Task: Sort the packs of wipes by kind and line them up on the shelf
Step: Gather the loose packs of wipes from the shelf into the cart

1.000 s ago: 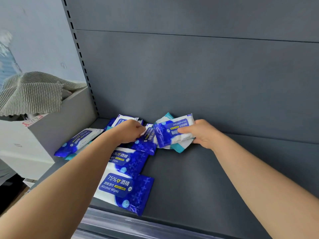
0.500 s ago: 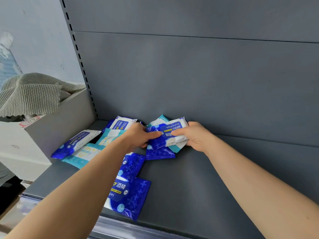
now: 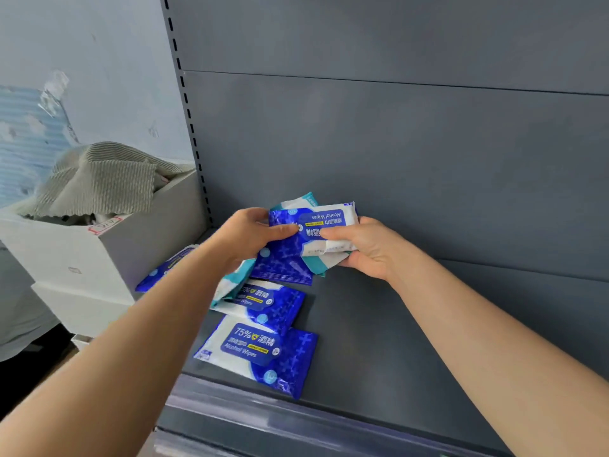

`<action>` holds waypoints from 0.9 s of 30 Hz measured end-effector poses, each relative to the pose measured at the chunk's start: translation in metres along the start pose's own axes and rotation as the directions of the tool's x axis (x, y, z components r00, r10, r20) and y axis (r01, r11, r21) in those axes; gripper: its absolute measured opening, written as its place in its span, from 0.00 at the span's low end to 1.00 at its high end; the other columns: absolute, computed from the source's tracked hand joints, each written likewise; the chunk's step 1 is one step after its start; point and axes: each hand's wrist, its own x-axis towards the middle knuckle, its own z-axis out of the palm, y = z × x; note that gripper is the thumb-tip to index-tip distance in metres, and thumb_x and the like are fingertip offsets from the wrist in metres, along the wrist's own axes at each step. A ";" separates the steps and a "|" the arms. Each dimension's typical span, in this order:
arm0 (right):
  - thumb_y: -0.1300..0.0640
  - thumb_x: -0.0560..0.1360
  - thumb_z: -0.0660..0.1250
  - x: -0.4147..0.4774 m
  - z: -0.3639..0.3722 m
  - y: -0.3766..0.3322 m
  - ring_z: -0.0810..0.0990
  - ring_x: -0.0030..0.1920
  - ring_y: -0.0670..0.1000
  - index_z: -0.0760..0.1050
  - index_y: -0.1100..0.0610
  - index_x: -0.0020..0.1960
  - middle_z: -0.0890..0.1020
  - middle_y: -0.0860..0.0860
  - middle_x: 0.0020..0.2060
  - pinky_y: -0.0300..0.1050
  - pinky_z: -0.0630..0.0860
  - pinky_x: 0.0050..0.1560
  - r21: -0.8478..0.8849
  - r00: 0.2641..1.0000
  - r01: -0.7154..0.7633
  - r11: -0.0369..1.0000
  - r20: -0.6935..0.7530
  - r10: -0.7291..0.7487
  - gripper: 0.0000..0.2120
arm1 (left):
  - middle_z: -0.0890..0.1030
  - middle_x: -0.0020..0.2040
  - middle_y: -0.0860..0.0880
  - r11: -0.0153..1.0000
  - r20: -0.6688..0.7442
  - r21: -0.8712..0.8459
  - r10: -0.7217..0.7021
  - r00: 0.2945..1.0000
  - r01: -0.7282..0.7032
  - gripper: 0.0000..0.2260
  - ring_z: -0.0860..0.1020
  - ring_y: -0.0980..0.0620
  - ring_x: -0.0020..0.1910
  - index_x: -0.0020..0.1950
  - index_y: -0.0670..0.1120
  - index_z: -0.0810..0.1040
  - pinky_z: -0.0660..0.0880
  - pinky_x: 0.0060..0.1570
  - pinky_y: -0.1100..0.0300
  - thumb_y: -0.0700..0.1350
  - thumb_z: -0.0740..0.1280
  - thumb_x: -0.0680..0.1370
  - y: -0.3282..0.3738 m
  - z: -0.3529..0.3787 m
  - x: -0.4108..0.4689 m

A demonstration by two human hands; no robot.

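The right hand (image 3: 369, 250) is closed around a bundle of packs (image 3: 329, 255), thumb across the top alcohol wipes pack (image 3: 324, 221) and fingers beneath. It holds the bundle above the shelf (image 3: 395, 341), close to the far back panel. A teal-edged pack (image 3: 309, 199) shows in the same bundle, so the kinds look mixed. The left hand (image 3: 244, 239) pinches the left edge of a blue cross-patterned pack (image 3: 280, 262) against the bundle. I cannot tell whether this is to add the pack or pull it free. Holding them aloft likely lets both hands compare kinds before laying rows. Two overlapping packs, the near front pack (image 3: 257, 351) and the second pack (image 3: 273, 301), lie flat at the shelf's near left. A teal pack (image 3: 230, 285) lies under the left forearm.
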 end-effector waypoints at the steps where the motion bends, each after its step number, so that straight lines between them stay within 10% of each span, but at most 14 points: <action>1: 0.68 0.72 0.71 -0.001 0.011 0.000 0.84 0.44 0.54 0.74 0.60 0.57 0.83 0.57 0.48 0.53 0.80 0.46 -0.009 1.000 -0.003 1.000 0.002 0.003 0.15 | 0.85 0.48 0.46 0.999 0.015 0.038 -0.022 1.000 0.022 0.30 0.84 0.48 0.42 0.58 0.44 0.78 0.81 0.39 0.54 0.59 0.76 0.62 -0.001 -0.013 -0.005; 6: 0.67 0.71 0.72 -0.004 0.064 0.012 0.83 0.49 0.55 0.74 0.59 0.56 0.83 0.58 0.52 0.53 0.81 0.45 -0.103 0.999 -0.038 0.994 -0.030 0.035 0.16 | 0.83 0.53 0.50 0.942 0.044 0.335 -0.038 0.998 0.021 0.21 0.82 0.50 0.50 0.56 0.49 0.76 0.78 0.54 0.52 0.61 0.70 0.71 -0.021 -0.063 -0.027; 11: 0.67 0.69 0.73 -0.004 0.087 0.023 0.84 0.49 0.57 0.73 0.60 0.60 0.83 0.58 0.52 0.55 0.81 0.46 -0.129 0.988 -0.075 0.989 -0.143 0.056 0.21 | 0.73 0.69 0.49 0.856 0.076 0.516 -0.087 0.993 0.035 0.38 0.74 0.46 0.64 0.71 0.52 0.71 0.71 0.64 0.51 0.72 0.66 0.67 -0.039 -0.086 -0.038; 27: 0.71 0.71 0.70 -0.074 0.043 0.042 0.83 0.45 0.57 0.74 0.63 0.60 0.82 0.61 0.51 0.51 0.79 0.38 0.088 0.894 -0.073 0.993 -0.437 0.105 0.19 | 0.77 0.65 0.47 0.809 0.183 0.514 0.222 0.958 -0.286 0.19 0.78 0.46 0.57 0.70 0.50 0.72 0.70 0.49 0.62 0.46 0.65 0.79 -0.049 -0.059 -0.046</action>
